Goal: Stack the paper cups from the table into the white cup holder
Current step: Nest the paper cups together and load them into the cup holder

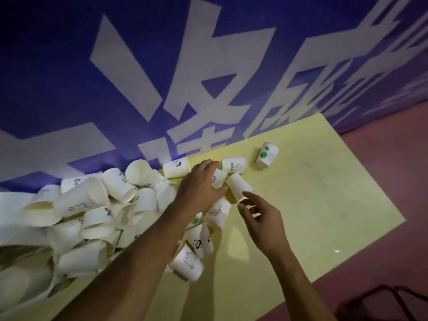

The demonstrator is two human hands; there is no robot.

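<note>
Yellow table (312, 193) set vs a blue wall w/ big white characters, reddish floor round it. Places below are rel. to the plain cup (238, 185).

Nearest the viewer, below-left of it, sit an elephant-print cup (188, 262) and a panda cup (198, 243) in a loose clump. R hand (261, 216) hovers just on the near side, fingers loosely spread and holding nothing, tips just short of the cup. The plain cup lies on its side, long axis diagonal, running from L hand toward R fingertips. Can't tell which end is the mouth.

L hand (203, 181) is just left of it, fingers curled round a small printed cup (218, 179) that touches the plain one. R hand is the nearer free one, so prob. it takes the plain cup to nest w/ L's.

Well left is a big heap of cups (97, 205), all loose and none stacked. Just beyond lies a HELLO smiley cup (234, 166). Beyond-right, apart, is a green-dot cup (267, 155).

White cup holder can't be made out for sure, so its contents are unknown.
</note>
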